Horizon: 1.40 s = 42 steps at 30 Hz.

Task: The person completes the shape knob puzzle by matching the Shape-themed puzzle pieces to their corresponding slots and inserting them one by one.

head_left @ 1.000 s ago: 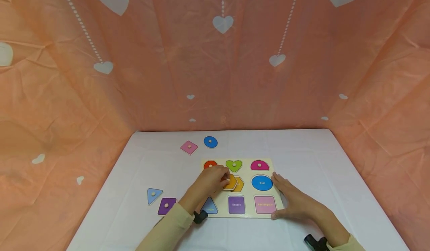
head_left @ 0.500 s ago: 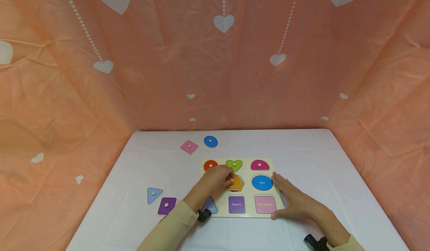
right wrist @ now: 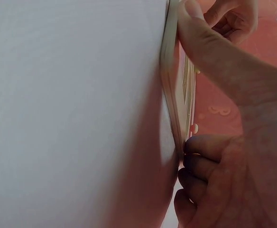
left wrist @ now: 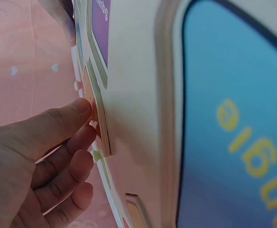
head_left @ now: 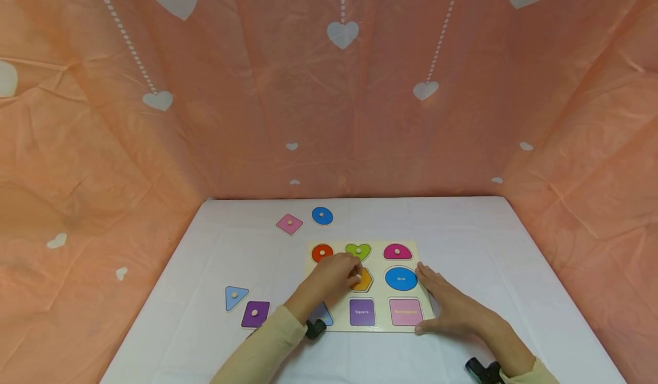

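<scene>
A pale shape puzzle board [head_left: 380, 288] lies on the white table. My left hand [head_left: 329, 281] reaches across its left side, thumb and forefinger pinching the small knob of a yellow hexagon piece [head_left: 366, 282]. The hexagon lines up with its slot in the middle of the board; in the left wrist view the edge of the piece [left wrist: 103, 126] shows beside the fingertips. My right hand [head_left: 452, 308] rests against the board's right side, fingers spread along the edge and thumb at the near corner. My left hand and forearm partly cover the triangle slot [head_left: 325, 315].
Knobbed red circle [head_left: 322, 252], green heart [head_left: 358, 251] and magenta half-circle [head_left: 397, 251] pieces sit in the board's far row. Left of the board lie a blue triangle [head_left: 235, 296] and purple square [head_left: 255, 314]. Beyond it are a pink diamond-looking piece [head_left: 289, 223] and blue oval [head_left: 322, 215].
My left hand has shifted the yellow hexagon to the right, from overlapping its slot's left side to lining up with it. My right hand has stayed at the board's edge.
</scene>
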Each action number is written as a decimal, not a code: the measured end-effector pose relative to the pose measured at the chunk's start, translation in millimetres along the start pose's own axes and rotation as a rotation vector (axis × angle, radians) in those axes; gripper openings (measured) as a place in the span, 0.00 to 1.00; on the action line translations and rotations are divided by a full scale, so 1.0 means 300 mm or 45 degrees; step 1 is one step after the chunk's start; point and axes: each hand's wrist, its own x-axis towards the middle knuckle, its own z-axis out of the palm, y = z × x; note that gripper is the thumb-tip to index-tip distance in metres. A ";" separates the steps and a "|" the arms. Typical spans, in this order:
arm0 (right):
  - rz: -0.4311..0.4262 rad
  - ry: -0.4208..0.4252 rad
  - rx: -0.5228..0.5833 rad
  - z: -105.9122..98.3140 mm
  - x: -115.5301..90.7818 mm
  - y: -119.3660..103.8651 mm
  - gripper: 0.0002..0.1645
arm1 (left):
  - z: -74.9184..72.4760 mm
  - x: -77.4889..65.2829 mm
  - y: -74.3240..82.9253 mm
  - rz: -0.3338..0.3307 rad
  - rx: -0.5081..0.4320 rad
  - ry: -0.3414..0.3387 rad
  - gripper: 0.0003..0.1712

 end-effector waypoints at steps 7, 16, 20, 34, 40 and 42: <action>0.001 -0.003 -0.009 -0.001 0.002 -0.001 0.80 | 0.000 0.000 0.006 -0.004 -0.022 0.001 0.07; -0.003 -0.001 -0.020 0.000 0.003 0.002 0.80 | 0.003 0.002 0.009 -0.010 -0.023 -0.001 0.07; -0.009 0.001 -0.021 -0.001 0.003 0.001 0.80 | 0.003 0.002 0.009 -0.008 -0.016 0.000 0.07; 0.008 0.001 -0.013 0.002 0.002 0.000 0.80 | 0.000 0.000 0.013 -0.006 -0.025 -0.011 0.07; 0.009 0.003 -0.008 0.003 0.003 0.002 0.80 | 0.001 -0.003 0.010 0.000 -0.021 -0.014 0.07; 0.006 0.004 -0.008 0.003 0.003 0.003 0.80 | 0.001 -0.004 0.008 0.004 -0.020 -0.015 0.07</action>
